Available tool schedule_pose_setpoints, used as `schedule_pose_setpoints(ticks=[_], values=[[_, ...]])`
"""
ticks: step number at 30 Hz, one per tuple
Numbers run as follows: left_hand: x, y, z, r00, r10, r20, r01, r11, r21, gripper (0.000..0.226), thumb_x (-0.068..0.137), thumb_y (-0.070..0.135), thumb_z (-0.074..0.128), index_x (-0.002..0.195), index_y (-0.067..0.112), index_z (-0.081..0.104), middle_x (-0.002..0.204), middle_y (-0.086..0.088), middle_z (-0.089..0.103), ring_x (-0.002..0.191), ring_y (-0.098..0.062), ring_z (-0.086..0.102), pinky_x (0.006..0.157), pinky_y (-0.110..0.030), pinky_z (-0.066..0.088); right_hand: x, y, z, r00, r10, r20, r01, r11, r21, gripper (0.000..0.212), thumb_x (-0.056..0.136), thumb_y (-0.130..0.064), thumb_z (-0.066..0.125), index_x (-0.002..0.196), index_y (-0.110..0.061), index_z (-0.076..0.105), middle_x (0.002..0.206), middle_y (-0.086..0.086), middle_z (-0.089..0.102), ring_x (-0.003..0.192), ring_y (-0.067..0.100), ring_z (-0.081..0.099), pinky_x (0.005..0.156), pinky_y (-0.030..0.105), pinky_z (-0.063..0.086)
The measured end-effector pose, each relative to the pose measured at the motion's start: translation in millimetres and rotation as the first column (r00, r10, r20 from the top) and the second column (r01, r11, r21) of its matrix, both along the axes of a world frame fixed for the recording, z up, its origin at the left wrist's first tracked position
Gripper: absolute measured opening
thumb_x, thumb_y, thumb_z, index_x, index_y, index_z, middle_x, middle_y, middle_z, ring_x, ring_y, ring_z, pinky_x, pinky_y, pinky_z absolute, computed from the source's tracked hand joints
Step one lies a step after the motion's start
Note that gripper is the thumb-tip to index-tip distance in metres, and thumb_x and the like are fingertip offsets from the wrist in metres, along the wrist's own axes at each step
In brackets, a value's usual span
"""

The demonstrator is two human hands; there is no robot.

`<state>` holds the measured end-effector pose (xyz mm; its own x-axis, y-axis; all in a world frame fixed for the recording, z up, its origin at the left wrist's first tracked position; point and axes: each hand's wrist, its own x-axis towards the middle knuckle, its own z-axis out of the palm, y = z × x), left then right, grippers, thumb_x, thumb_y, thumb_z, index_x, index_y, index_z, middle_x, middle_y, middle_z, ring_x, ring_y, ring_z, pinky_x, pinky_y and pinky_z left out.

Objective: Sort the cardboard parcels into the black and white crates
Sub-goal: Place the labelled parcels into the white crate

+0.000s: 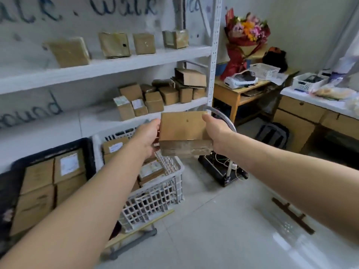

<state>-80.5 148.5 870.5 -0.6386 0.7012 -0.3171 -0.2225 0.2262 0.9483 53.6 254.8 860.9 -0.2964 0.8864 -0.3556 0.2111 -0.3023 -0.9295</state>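
I hold a brown cardboard parcel (pixel 183 131) in mid-air with both hands. My left hand (pixel 146 137) grips its left side and my right hand (pixel 215 131) grips its right side. The parcel hangs above the far right corner of the white lattice crate (pixel 155 199), which has several parcels in it. To the left stands the black crate (pixel 85 150), packed with several flat parcels, one bearing a white label. More parcels (pixel 155 98) are heaped on the middle shelf, and others (pixel 114 44) stand in a row on the upper shelf.
A white metal shelf rack (pixel 212 55) fills the left wall. A black wheeled stand (pixel 221 171) sits on the tiled floor right of the white crate. Wooden desks (pixel 233 94) with a bouquet, baskets and a printer line the right side. A brown bracket (pixel 291 216) lies on the floor.
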Motion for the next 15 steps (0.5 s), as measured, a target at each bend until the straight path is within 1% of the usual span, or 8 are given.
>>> schedule_pose_setpoints(ticks=[2, 4, 6, 8, 10, 11, 13, 15], values=[[-29.0, -28.5, 5.2, 0.996, 0.091, -0.007, -0.091, 0.996, 0.012, 0.024, 0.096, 0.031, 0.050, 0.078, 0.016, 0.058, 0.073, -0.002, 0.061, 0.065, -0.016, 0.056, 0.057, -0.025, 0.045, -38.0, -16.4, 2.0, 0.995, 0.093, 0.027, -0.093, 0.996, 0.011, 0.054, 0.094, -0.048, 0.043, 0.134, -0.012, 0.044, 0.124, 0.010, 0.051, 0.111, 0.030, 0.050, 0.102, 0.045, 0.041], [-59.3, -51.4, 5.5, 0.990, 0.140, -0.020, -0.140, 0.990, 0.000, 0.023, 0.094, 0.032, 0.052, 0.081, 0.016, 0.060, 0.075, -0.001, 0.064, 0.065, -0.016, 0.059, 0.056, -0.025, 0.046, -76.2, -29.8, 0.2, 0.985, 0.172, -0.013, -0.172, 0.985, -0.012, 0.047, 0.094, -0.045, 0.043, 0.127, -0.011, 0.048, 0.115, 0.011, 0.055, 0.102, 0.029, 0.053, 0.097, 0.043, 0.045], [-89.8, -67.6, 0.2, 0.982, 0.187, -0.009, -0.187, 0.981, -0.043, 0.024, 0.094, 0.033, 0.051, 0.086, 0.013, 0.060, 0.081, -0.004, 0.064, 0.070, -0.017, 0.060, 0.055, -0.027, 0.046, -112.9, -38.0, -5.3, 0.977, 0.209, -0.028, -0.211, 0.976, -0.060, 0.040, 0.095, -0.042, 0.045, 0.120, -0.011, 0.048, 0.107, 0.010, 0.056, 0.096, 0.028, 0.055, 0.090, 0.040, 0.048], [-120.7, -76.3, -9.5, 0.975, 0.221, 0.019, -0.219, 0.972, -0.082, 0.023, 0.095, 0.032, 0.050, 0.090, 0.012, 0.058, 0.083, -0.004, 0.063, 0.072, -0.017, 0.059, 0.056, -0.029, 0.046, -148.6, -41.7, -13.2, 0.968, 0.247, -0.045, -0.251, 0.962, -0.104, 0.047, 0.095, -0.043, 0.045, 0.127, -0.010, 0.045, 0.118, 0.012, 0.053, 0.106, 0.032, 0.053, 0.094, 0.045, 0.046], [-148.6, -79.4, -22.6, 0.971, 0.236, 0.046, -0.230, 0.967, -0.110, 0.024, 0.096, 0.031, 0.049, 0.084, 0.013, 0.059, 0.083, -0.003, 0.063, 0.074, -0.017, 0.058, 0.059, -0.029, 0.046, -183.5, -40.4, -26.8, 0.961, 0.274, -0.023, -0.275, 0.955, -0.108, 0.053, 0.095, -0.044, 0.044, 0.136, -0.011, 0.041, 0.131, 0.013, 0.047, 0.118, 0.036, 0.047, 0.099, 0.053, 0.043], [-161.8, -78.9, -30.5, 0.969, 0.240, 0.055, -0.232, 0.965, -0.125, 0.024, 0.096, 0.031, 0.049, 0.082, 0.015, 0.059, 0.082, -0.003, 0.063, 0.074, -0.017, 0.058, 0.060, -0.030, 0.046, -199.9, -38.6, -34.9, 0.958, 0.286, -0.005, -0.285, 0.953, -0.107, 0.054, 0.095, -0.044, 0.043, 0.137, -0.011, 0.041, 0.134, 0.013, 0.046, 0.120, 0.036, 0.046, 0.100, 0.053, 0.042], [-186.7, -74.0, -47.9, 0.966, 0.245, 0.083, -0.230, 0.961, -0.154, 0.024, 0.097, 0.031, 0.047, 0.084, 0.016, 0.060, 0.084, -0.003, 0.063, 0.076, -0.018, 0.058, 0.058, -0.030, 0.044, -227.6, -33.3, -51.2, 0.951, 0.307, 0.022, -0.302, 0.945, -0.124, 0.053, 0.095, -0.044, 0.042, 0.137, -0.010, 0.042, 0.131, 0.013, 0.048, 0.117, 0.034, 0.048, 0.101, 0.051, 0.042], [-208.7, -66.6, -66.9, 0.963, 0.247, 0.110, -0.224, 0.956, -0.187, 0.025, 0.098, 0.032, 0.045, 0.087, 0.016, 0.060, 0.085, -0.003, 0.063, 0.077, -0.018, 0.058, 0.055, -0.030, 0.042, -248.0, -26.7, -69.4, 0.952, 0.303, 0.037, -0.294, 0.943, -0.153, 0.050, 0.096, -0.043, 0.043, 0.132, -0.009, 0.045, 0.120, 0.011, 0.051, 0.110, 0.032, 0.051, 0.098, 0.047, 0.045]])
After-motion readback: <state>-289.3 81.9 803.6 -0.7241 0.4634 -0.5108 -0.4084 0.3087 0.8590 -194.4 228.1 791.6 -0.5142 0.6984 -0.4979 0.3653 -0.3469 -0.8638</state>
